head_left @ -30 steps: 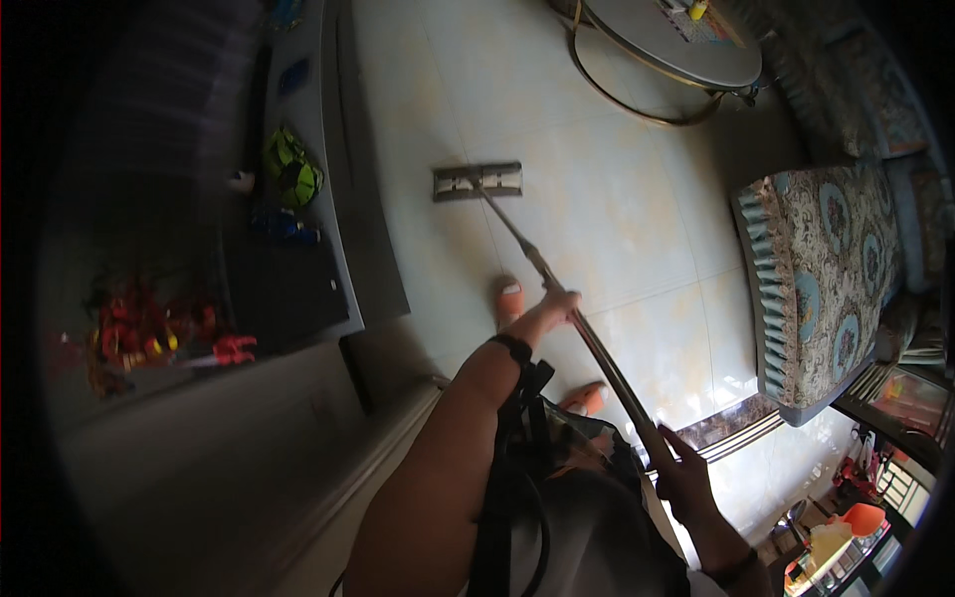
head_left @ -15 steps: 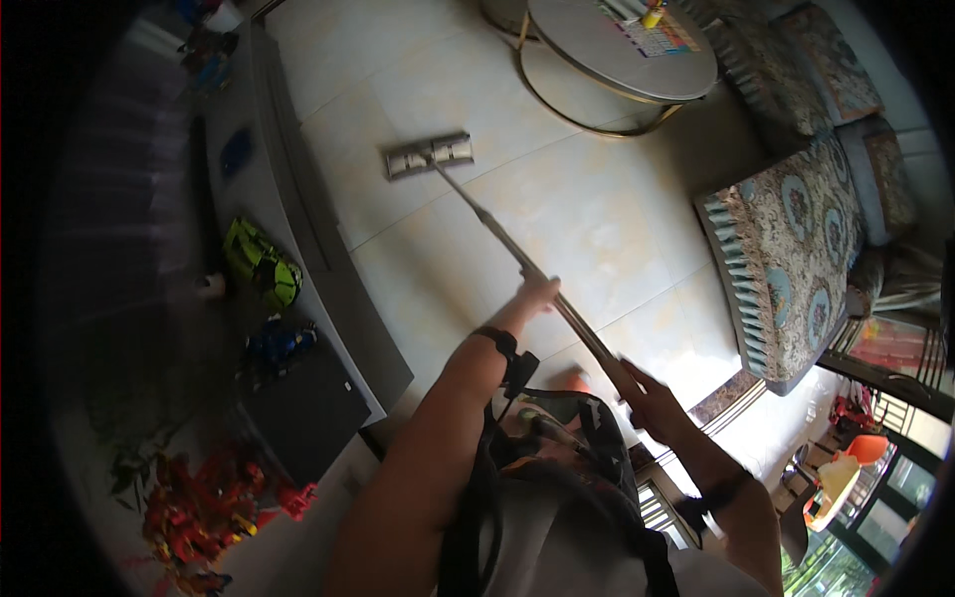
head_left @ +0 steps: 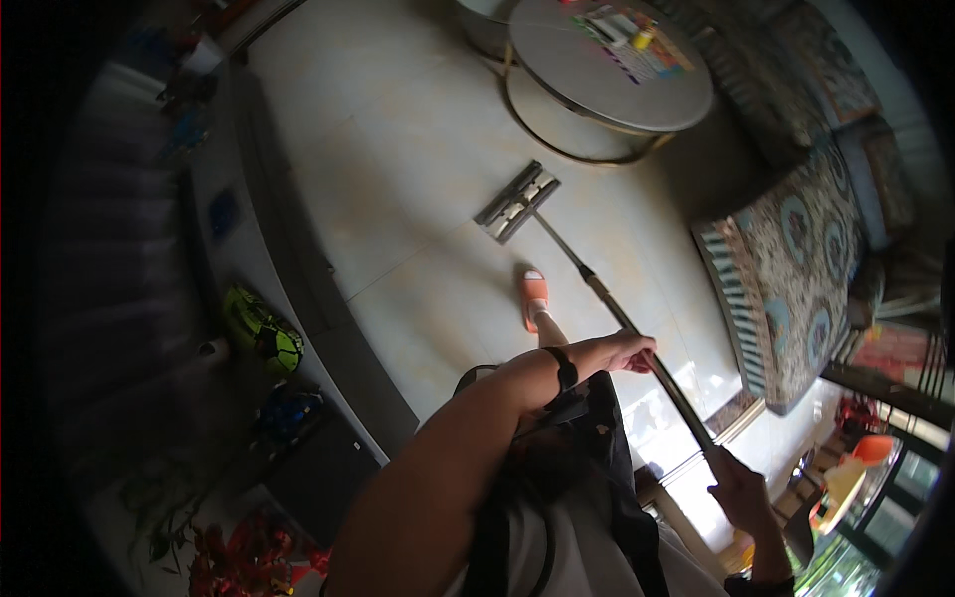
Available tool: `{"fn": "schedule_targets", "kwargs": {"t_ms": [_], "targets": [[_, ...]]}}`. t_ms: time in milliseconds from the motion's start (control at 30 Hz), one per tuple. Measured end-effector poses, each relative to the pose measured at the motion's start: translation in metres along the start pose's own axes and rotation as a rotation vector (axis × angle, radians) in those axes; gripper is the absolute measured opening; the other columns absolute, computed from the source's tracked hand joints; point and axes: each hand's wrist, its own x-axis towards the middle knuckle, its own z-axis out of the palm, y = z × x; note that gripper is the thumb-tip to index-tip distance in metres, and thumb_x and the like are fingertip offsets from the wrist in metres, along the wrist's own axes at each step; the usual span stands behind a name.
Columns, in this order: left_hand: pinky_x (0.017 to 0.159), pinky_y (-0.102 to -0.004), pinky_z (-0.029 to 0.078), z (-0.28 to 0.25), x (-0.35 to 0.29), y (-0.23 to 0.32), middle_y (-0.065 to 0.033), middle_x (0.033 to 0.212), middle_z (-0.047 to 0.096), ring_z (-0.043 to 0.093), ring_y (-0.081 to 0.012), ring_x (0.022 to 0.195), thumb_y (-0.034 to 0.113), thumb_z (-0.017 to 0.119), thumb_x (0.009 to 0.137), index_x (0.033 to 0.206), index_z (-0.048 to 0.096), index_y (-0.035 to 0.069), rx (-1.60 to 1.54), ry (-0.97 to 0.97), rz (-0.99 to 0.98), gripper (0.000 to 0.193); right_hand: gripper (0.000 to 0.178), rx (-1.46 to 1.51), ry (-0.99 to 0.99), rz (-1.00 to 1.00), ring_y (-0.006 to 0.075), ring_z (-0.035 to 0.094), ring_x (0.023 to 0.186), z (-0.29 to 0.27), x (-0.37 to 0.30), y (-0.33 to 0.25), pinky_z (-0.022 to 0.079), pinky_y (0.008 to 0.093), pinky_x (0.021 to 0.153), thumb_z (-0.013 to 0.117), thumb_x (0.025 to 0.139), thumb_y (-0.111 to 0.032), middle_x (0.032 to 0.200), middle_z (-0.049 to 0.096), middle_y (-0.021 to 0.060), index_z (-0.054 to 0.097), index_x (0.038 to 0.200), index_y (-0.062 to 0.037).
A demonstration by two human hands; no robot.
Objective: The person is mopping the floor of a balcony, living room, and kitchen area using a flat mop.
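Note:
A flat mop (head_left: 598, 285) slants across the view, its rectangular head (head_left: 518, 202) lying on the pale tiled floor (head_left: 398, 199) just short of the round table. Partway up the pole, my left hand (head_left: 631, 352) is closed around it. My right hand (head_left: 738, 488) grips the upper end of the pole, lower right in the view. My foot in an orange slipper (head_left: 534, 298) is planted on the tiles below the mop head, left of the pole.
A round grey table (head_left: 607, 70) with a gold ring base bears papers and a yellow item. A patterned, fringed sofa (head_left: 796, 269) lines the right. Along the left runs a long grey cabinet (head_left: 343, 383) with a green-and-black toy (head_left: 261, 328) and red flowers or decorations (head_left: 249, 557).
The mop head has swept right and turned to a steeper slant. Both hands moved right and down with the pole. My slippered foot has stepped forward into plain view.

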Motion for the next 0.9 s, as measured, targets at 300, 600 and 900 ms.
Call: {"fn": "schedule_targets", "kwargs": {"t_ms": [300, 600, 900], "targets": [[0.060, -0.0304, 0.054, -0.067, -0.021, 0.202, -0.0094, 0.071, 0.057, 0.061, -0.0212, 0.062, 0.013, 0.050, 0.081, 0.077, 0.052, 0.002, -0.300, 0.200, 0.443, 0.012, 0.064, -0.379, -0.184, -0.346, 0.0319, 0.050, 0.107, -0.177, 0.220, -0.085, 0.045, 0.0343, 0.088, 0.064, 0.072, -0.010, 0.127, 0.043, 0.0174, 0.035, 0.130, -0.0071], [0.062, -0.0348, 0.053, -0.220, -0.152, 0.245, -0.0120, 0.072, 0.059, 0.061, -0.0225, 0.066, 0.021, 0.047, 0.084, 0.087, 0.049, 0.000, -0.389, 0.593, 0.586, 0.021, 0.057, 0.447, -0.614, 0.118, 0.0060, 0.043, 0.042, -0.149, 0.371, -0.237, 0.036, 0.0209, 0.037, 0.060, 0.080, -0.006, 0.065, 0.054, 0.0009, 0.037, 0.131, -0.0111], [0.049, -0.0352, 0.054, -0.360, -0.284, 0.331, -0.0152, 0.067, 0.056, 0.059, -0.0243, 0.052, 0.011, 0.050, 0.076, 0.096, 0.030, -0.015, -0.182, 0.723, 0.543, 0.039, 0.043, 1.492, -0.854, 0.242, 0.0017, 0.037, 0.044, -0.098, 0.417, -0.417, 0.030, 0.0126, 0.034, 0.044, 0.086, -0.006, 0.072, 0.049, 0.0014, 0.035, 0.128, -0.0037]]}}
